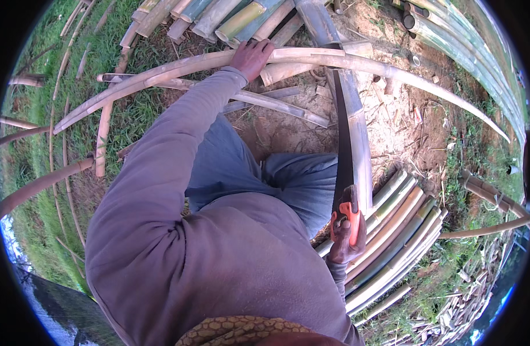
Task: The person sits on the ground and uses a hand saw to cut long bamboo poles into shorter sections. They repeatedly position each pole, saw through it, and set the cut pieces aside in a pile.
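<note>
Left hand: the left hand (252, 59) is wrapped over a long, pale tan bamboo pole (302, 55), fingers reaching across its far edge (the thumb is hard to make out).
Right hand: the right hand (347, 245) is clamped round the orange-and-black handle of a handsaw with a long dark blade (345, 155).
Saw: it points away from the body, its tip near the pale pole (whether they touch, I cannot tell).
Pale pole: it stretches from left to right beyond the knees, lying across a thick grey-green bamboo length (358, 138), which runs alongside the blade.
Split strip: a narrow, light-coloured bamboo strip (276, 105) lies on the ground between the legs and the pole.
Stacks: cut bamboo sections (219, 20) lie beyond the left hand; a striped row of green and tan bamboo lengths (400, 222) lies right of the right hand.
Clothing: a grey-mauve long-sleeved top (242, 248) and blue trousers (302, 179).
</note>
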Available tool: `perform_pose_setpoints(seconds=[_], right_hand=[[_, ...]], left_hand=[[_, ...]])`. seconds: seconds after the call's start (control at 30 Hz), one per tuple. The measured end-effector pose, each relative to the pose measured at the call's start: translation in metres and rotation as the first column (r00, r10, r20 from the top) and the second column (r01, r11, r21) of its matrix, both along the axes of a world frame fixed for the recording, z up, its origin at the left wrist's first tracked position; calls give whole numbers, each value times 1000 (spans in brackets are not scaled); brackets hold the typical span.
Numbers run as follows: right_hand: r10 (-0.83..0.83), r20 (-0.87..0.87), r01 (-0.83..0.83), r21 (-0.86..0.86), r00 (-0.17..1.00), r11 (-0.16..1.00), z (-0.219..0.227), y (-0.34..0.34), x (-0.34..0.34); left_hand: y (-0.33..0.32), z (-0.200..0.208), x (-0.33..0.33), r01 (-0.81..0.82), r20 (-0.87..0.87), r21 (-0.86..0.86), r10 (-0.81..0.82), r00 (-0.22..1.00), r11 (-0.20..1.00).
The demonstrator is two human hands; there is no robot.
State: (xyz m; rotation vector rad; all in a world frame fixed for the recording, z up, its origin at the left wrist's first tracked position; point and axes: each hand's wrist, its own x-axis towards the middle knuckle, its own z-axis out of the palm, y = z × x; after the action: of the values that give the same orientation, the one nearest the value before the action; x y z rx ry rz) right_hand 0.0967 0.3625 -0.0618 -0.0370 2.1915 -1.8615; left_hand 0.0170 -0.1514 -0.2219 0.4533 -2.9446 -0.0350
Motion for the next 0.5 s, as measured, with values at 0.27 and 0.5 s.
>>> perform_pose_setpoints(seconds=[0.27, 0.5], right_hand=[[-19, -263, 62, 157, 965, 986, -3, -38, -27], [13, -414, 53, 146, 910, 988, -16, -76, -50]], left_hand=[[40, 7, 48, 409, -162, 2, -403, 901, 913], [21, 30, -27, -74, 200, 142, 45, 979, 987]])
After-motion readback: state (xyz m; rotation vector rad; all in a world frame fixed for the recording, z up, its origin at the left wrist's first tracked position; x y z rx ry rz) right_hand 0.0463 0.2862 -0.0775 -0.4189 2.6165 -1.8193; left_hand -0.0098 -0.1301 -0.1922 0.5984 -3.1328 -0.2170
